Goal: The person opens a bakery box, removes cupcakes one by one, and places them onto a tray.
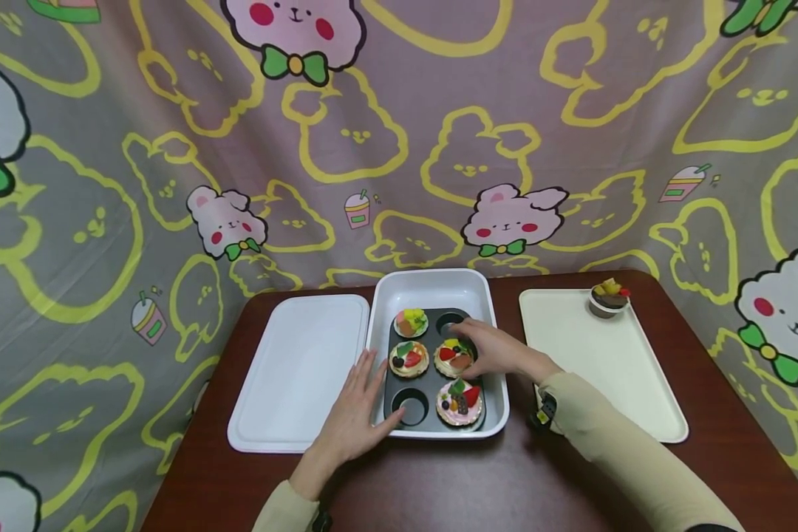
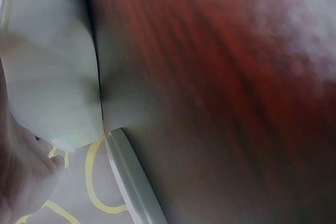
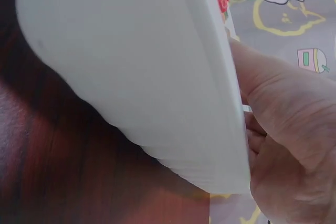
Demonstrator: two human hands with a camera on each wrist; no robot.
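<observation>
A dark six-cup muffin pan [image 1: 434,384] sits inside a deep white tray [image 1: 497,414]. My right hand [image 1: 499,351] reaches over the tray's right wall, and its thumb and fingers pinch a fruit tart [image 1: 451,357] at the pan's middle right cup. Below that tart is a pink-creamed tart [image 1: 459,403]; another fruit tart [image 1: 408,360] and a smaller fruit-topped cake [image 1: 411,323] fill cups on the left. My left hand [image 1: 351,423], fingers straight and spread, lies over the tray's left edge, its thumb near the bare front-left cup [image 1: 410,407]. The back-right cup holds nothing.
A flat white tray [image 1: 299,369] lies to the left. On the right, a cream tray [image 1: 598,369] carries a chocolate cupcake [image 1: 608,298] in its back right corner. All stand on a dark red-brown table [image 1: 465,488] before a patterned curtain [image 1: 399,148].
</observation>
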